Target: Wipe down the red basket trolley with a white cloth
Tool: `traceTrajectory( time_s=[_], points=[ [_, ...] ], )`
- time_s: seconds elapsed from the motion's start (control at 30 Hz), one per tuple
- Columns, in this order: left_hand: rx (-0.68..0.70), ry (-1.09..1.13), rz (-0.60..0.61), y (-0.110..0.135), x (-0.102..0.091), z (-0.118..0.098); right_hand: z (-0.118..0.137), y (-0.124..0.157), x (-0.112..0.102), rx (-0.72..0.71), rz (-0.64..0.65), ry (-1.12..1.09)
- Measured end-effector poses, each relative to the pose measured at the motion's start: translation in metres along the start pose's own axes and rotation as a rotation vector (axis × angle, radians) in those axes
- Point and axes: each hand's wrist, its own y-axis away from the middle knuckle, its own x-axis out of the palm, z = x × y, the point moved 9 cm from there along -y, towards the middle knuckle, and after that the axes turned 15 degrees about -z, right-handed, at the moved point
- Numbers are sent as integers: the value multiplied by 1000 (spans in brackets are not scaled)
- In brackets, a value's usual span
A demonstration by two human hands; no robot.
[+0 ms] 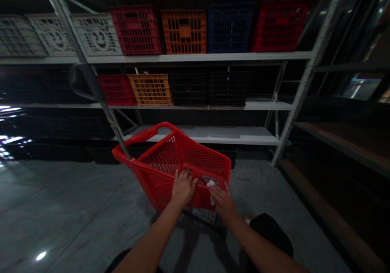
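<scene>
Both my hands rest on the near rim of a red plastic shopping cart (164, 171) with mesh walls and a darker red grip (141, 137) at its far end. My left hand (183, 187) lies over the rim with its fingers spread. My right hand (223, 202) curls over the rim a little further right. A small white piece of paper or cloth (211, 187) sits by my right thumb; I cannot tell if it is held. The cart's inside is mostly hidden by my hands.
A metal shelving rack (195, 57) stands ahead, holding rows of white, red, orange, blue and black plastic crates (184, 31). A wooden-topped shelf unit (335, 143) runs along the right. The polished grey floor (76, 200) spreads around the cart.
</scene>
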Motion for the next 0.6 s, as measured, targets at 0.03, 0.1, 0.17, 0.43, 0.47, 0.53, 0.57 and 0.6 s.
traceTrajectory(
  time_s=[0.03,0.1,0.17,0.43,0.47,0.53,0.57,0.6],
  points=[
    [1,32,10,3,4,-12,9,1,4,-18,-2,-26],
    [-18,61,24,9,11,-26,20,6,7,-74,19,-81],
    [-28,61,27,16,13,-28,21,12,6,-150,78,-126],
    [2,48,74,25,8,-11,-88,-22,-6,-7,181,54],
    [2,50,77,24,8,-12,-95,-26,-4,44,165,69],
    [2,52,88,24,9,-13,-89,-24,0,125,114,52],
    [-1,50,92,25,10,-14,-76,-18,2,152,81,25],
    [-6,49,93,25,10,-14,-60,-10,3,167,52,-9]
  ],
)
